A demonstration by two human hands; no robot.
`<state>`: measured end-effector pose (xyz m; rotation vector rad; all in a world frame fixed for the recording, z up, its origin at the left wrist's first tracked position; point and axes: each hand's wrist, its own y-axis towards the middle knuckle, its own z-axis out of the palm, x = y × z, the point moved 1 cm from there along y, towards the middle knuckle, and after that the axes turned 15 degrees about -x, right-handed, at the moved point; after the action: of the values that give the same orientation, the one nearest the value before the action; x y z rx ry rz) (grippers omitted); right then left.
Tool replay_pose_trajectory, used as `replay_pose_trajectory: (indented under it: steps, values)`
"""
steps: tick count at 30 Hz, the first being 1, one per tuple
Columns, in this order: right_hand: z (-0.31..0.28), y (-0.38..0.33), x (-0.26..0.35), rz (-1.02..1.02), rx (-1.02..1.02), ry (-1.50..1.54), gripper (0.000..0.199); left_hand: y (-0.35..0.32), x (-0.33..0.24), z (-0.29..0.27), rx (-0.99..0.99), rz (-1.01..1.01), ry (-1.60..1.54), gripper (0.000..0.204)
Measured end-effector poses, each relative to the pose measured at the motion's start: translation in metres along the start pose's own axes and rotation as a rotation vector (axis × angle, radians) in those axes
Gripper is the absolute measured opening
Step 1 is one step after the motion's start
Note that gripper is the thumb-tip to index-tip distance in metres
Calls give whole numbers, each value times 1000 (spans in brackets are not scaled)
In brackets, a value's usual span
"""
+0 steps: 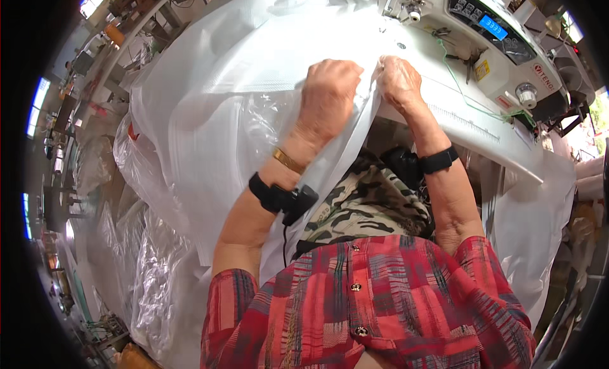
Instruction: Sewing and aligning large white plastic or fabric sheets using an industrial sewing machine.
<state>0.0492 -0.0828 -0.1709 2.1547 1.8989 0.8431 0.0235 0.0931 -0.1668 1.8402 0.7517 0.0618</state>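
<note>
A large sheet of thin white material, partly see-through like plastic, spreads over the table and hangs down on the left. My left hand is closed on its edge, slightly blurred, with the fingertips turned away from view. Close by on the right, my right hand pinches the same edge between thumb and fingers. Between the two hands the edge is gathered in a narrow fold. Just beyond my right hand lies the pale bed of a sewing machine, which has a ruler scale along it.
The machine's head, with a lit display and a round knob, stands at the far right. A green thread trails across its bed. Crumpled clear plastic hangs at lower left. More white sheeting drapes at right.
</note>
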Motion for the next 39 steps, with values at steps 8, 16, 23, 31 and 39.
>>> replay_pose_trajectory:
  steps: [8, 16, 23, 31, 39]
  values:
    - [4, -14, 7, 1, -95, -16, 21, -46, -47, -4, 40, -14, 170, 30]
    - [-7, -12, 13, 100, 118, -33, 39, -64, -45, 14, -7, -402, 34, 24]
    - [-2, -10, 13, 42, 104, -54, 27, -65, -52, 25, -25, -980, -638, 12]
    - [-4, -33, 9, -112, -172, -105, 10, -9, -66, -26, 364, -280, 45, 23]
    - [-15, -59, 26, -179, -194, -133, 8, 15, 7, -8, 80, 406, 332, 15]
